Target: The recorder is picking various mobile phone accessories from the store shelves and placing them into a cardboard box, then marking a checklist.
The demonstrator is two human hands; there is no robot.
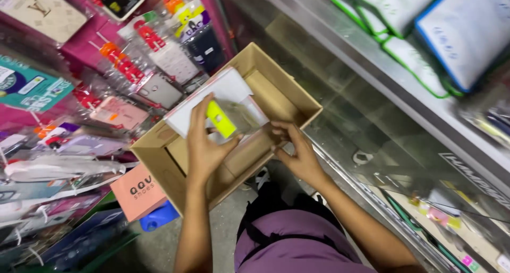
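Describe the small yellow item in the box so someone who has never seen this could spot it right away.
Start at the open brown cardboard box beside the glass display counter. Inside, on clear plastic packets and a white flat package, lies a bright yellow-green rectangular piece at the left hand fingertips. Nothing else inside is that colour.

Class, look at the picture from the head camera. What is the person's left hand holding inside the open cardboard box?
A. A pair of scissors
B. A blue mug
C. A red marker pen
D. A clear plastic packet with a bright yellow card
D: the left hand grips a clear plastic packet with a bright yellow card over the cardboard box, while the right hand touches the box's near wall.
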